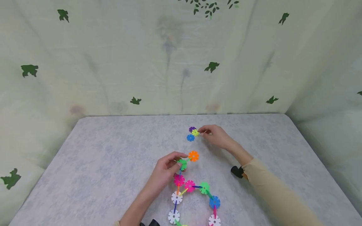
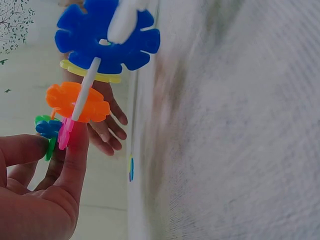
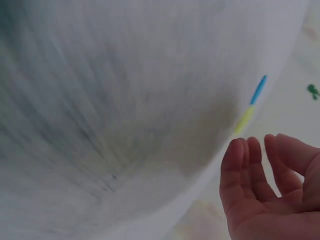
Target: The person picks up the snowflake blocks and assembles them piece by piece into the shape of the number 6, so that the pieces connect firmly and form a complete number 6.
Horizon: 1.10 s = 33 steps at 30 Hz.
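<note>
My left hand (image 1: 167, 166) pinches a green flower-shaped disc (image 1: 183, 164) between thumb and fingers. That disc belongs to a chain of interlocking plastic discs, with an orange disc (image 1: 193, 156) at its far end and a pink disc (image 1: 179, 180) below. In the left wrist view, thumb and finger (image 2: 75, 170) close on small green and blue pieces. My right hand (image 1: 216, 135) reaches to a yellow disc (image 1: 195, 132) lying beside a purple disc (image 1: 192, 129) and a blue disc (image 1: 190, 137). The right wrist view shows its fingers (image 3: 232, 170) and thumb apart, with nothing between them.
The rest of the chain curves toward me, through white discs (image 1: 177, 197), another pink disc (image 1: 189, 185) and a blue disc (image 1: 214, 201), past the bottom of the head view. A grey tabletop (image 1: 107, 163) lies under everything. Pale printed curtains (image 1: 113, 56) hang behind and beside it.
</note>
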Tool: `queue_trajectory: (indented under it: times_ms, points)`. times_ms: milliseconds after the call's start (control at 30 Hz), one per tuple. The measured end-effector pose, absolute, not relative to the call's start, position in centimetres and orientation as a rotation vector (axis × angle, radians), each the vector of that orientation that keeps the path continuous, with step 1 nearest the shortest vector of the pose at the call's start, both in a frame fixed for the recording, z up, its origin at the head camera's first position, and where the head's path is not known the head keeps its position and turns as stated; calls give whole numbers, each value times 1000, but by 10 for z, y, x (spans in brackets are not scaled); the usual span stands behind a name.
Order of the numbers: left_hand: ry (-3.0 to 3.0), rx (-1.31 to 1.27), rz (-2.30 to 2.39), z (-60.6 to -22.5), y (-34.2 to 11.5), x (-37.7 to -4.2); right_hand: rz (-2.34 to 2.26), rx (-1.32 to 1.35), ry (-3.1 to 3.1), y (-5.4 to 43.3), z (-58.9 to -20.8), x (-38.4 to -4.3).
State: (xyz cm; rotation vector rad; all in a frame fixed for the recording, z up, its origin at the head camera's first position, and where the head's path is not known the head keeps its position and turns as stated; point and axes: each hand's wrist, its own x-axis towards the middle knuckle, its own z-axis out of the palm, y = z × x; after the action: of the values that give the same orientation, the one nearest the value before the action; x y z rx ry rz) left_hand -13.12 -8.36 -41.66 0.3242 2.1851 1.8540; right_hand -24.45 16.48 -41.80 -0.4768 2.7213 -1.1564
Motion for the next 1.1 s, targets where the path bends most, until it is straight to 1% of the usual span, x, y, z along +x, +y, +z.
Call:
queue_trajectory:
  times_ms: [167, 433, 900, 1000, 1100]
  points:
    - [2155, 322, 1872, -419, -81, -131, -1095, -522, 2703, 166, -422, -273]
    - [2140, 334, 1870, -420, -79, -132, -1019, -532, 2686, 164, -427, -287]
    - [2155, 327, 1839, -421, -82, -132, -996, -508, 2698, 152, -428, -272]
    - [2154, 321, 1842, -423, -83, -132, -1015, -472, 2709, 153, -425, -261]
    - [2147, 325, 1841, -423, -83, -131, -1088, -460, 2716, 156, -422, -244]
